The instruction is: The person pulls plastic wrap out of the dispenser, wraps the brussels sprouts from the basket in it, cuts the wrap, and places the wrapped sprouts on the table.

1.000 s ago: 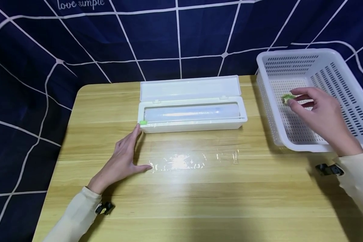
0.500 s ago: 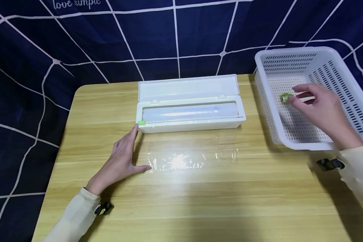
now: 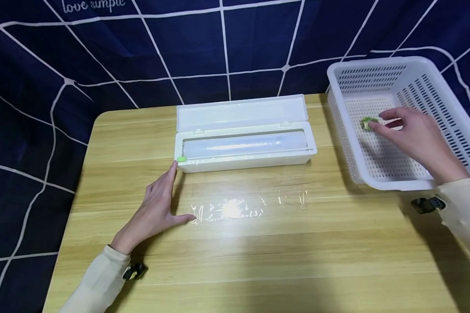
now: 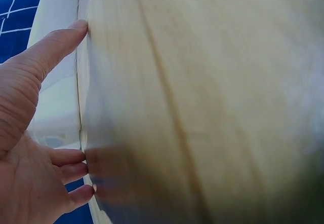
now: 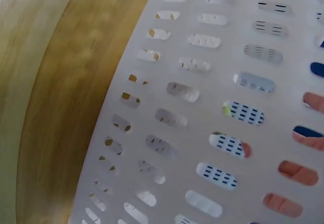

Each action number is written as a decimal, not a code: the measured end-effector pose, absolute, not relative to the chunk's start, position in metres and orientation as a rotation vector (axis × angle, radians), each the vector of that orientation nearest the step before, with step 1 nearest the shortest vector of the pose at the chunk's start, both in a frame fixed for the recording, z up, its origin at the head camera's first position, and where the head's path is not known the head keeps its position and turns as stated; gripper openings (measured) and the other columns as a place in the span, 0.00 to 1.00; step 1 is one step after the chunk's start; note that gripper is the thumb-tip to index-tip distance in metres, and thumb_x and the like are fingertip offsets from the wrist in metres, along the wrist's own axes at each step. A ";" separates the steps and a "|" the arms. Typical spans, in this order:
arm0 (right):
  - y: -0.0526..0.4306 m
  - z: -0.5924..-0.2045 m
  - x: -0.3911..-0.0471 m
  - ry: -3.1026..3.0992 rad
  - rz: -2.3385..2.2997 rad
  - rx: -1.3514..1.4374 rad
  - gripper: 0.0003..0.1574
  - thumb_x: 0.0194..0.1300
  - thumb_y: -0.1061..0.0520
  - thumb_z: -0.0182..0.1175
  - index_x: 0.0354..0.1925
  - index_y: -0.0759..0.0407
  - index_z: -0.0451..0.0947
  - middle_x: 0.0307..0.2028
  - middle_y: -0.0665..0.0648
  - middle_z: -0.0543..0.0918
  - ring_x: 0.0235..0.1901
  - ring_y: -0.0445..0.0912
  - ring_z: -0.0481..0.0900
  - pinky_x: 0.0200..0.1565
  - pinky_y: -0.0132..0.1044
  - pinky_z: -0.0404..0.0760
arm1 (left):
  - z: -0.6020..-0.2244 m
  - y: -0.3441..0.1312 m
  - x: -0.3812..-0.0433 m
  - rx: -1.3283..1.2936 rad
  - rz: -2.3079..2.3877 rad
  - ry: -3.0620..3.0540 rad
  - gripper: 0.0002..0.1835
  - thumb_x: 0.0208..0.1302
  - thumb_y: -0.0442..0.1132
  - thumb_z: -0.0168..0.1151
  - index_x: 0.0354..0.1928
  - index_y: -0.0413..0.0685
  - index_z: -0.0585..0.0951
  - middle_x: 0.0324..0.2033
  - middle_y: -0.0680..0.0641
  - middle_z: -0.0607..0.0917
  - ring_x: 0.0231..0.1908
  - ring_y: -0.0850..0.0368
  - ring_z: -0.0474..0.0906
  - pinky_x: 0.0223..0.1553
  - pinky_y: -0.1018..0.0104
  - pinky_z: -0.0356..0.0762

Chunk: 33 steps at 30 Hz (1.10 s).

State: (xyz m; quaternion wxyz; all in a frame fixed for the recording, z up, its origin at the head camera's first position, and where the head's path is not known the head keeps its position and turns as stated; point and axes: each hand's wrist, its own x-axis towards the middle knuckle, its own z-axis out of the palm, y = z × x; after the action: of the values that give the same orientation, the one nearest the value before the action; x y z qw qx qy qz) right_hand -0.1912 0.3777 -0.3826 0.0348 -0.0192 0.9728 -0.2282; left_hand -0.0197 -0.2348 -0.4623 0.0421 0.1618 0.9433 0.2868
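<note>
A small piece of green vegetable (image 3: 366, 123), too small to tell the kind, is inside the white perforated basket (image 3: 360, 174). My right hand (image 3: 417, 134) reaches over the rim and pinches it, thumb against its near side. The right wrist view shows a trace of green and some fingers through the basket's slots. My left hand (image 3: 152, 208) is spread on the table, its fingertips at the front left corner of the white cling film box (image 3: 246, 163). Its thumb touches the edge of a clear film strip (image 3: 231, 211) lying flat in front of the box.
The box's lid (image 3: 243, 113) is flipped back, showing the film roll (image 3: 244, 145) and a green slider (image 3: 182, 159). A dark blue gridded cloth (image 3: 196, 48) hangs behind the wooden table (image 3: 239, 265).
The head view has shifted slightly. My right wrist has swung a little farther over the basket, while the green piece stays near the same spot in it. My left hand has not moved.
</note>
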 end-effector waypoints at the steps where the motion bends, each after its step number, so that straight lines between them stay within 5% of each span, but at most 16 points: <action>1: 0.378 -0.384 -0.192 2.975 -0.695 -0.061 0.39 0.77 0.38 0.67 0.68 0.66 0.79 0.59 0.76 0.83 0.47 0.43 0.80 0.41 0.37 0.67 | -0.462 -0.235 -0.019 0.496 0.877 2.887 0.86 0.44 0.51 0.94 0.89 0.51 0.33 0.85 0.37 0.52 0.81 0.31 0.53 0.74 0.26 0.52; 4: 0.378 -0.388 -0.194 2.911 -0.690 -0.081 0.44 0.78 0.36 0.64 0.73 0.68 0.73 0.63 0.78 0.78 0.57 0.68 0.78 0.45 0.45 0.72 | -0.462 -0.236 -0.018 0.500 0.880 2.893 0.86 0.44 0.51 0.95 0.89 0.50 0.34 0.85 0.36 0.52 0.81 0.30 0.53 0.73 0.26 0.52; 9: 0.378 -0.394 -0.195 2.816 -0.677 -0.128 0.51 0.80 0.37 0.62 0.81 0.69 0.61 0.69 0.83 0.70 0.63 0.77 0.71 0.55 0.74 0.71 | -0.464 -0.237 -0.017 0.533 0.885 2.902 0.87 0.42 0.50 0.95 0.89 0.49 0.34 0.85 0.37 0.52 0.80 0.29 0.54 0.73 0.25 0.53; 12: 0.379 -0.395 -0.196 2.777 -0.661 -0.158 0.54 0.80 0.37 0.62 0.83 0.69 0.56 0.71 0.85 0.65 0.64 0.80 0.68 0.57 0.78 0.68 | -0.464 -0.236 -0.017 0.533 0.882 2.901 0.87 0.43 0.51 0.95 0.89 0.49 0.34 0.85 0.37 0.52 0.80 0.30 0.54 0.73 0.25 0.53; 21: 0.379 -0.394 -0.194 2.775 -0.647 -0.149 0.55 0.80 0.42 0.62 0.82 0.76 0.52 0.70 0.85 0.59 0.62 0.78 0.69 0.55 0.73 0.72 | -0.465 -0.234 -0.018 0.523 0.894 2.892 0.87 0.43 0.51 0.95 0.89 0.50 0.34 0.85 0.36 0.52 0.80 0.29 0.54 0.73 0.26 0.51; 25: 0.380 -0.395 -0.193 2.774 -0.636 -0.125 0.54 0.80 0.44 0.63 0.79 0.82 0.53 0.66 0.84 0.62 0.61 0.76 0.69 0.48 0.56 0.76 | -0.465 -0.234 -0.018 0.541 0.890 2.898 0.86 0.43 0.51 0.95 0.89 0.49 0.34 0.85 0.36 0.52 0.80 0.29 0.54 0.73 0.25 0.52; 29: 0.381 -0.398 -0.195 2.800 -0.601 -0.173 0.42 0.79 0.52 0.65 0.72 0.83 0.65 0.56 0.81 0.72 0.53 0.71 0.74 0.39 0.41 0.75 | -0.464 -0.236 -0.019 0.558 0.890 2.902 0.86 0.43 0.51 0.95 0.89 0.49 0.34 0.85 0.36 0.52 0.80 0.29 0.54 0.72 0.24 0.53; 33: 0.383 -0.399 -0.194 2.803 -0.576 -0.171 0.40 0.79 0.54 0.65 0.72 0.82 0.65 0.57 0.84 0.70 0.53 0.73 0.72 0.47 0.60 0.79 | -0.465 -0.236 -0.019 0.557 0.889 2.909 0.86 0.43 0.51 0.95 0.89 0.48 0.35 0.85 0.36 0.52 0.80 0.28 0.55 0.72 0.24 0.53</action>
State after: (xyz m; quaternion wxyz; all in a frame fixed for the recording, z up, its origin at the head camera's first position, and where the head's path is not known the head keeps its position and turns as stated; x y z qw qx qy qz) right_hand -0.1936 0.3830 -0.3988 0.1369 -0.0591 0.9686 -0.1991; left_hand -0.0188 -0.2359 -0.4646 0.0249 0.1801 0.9404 0.2873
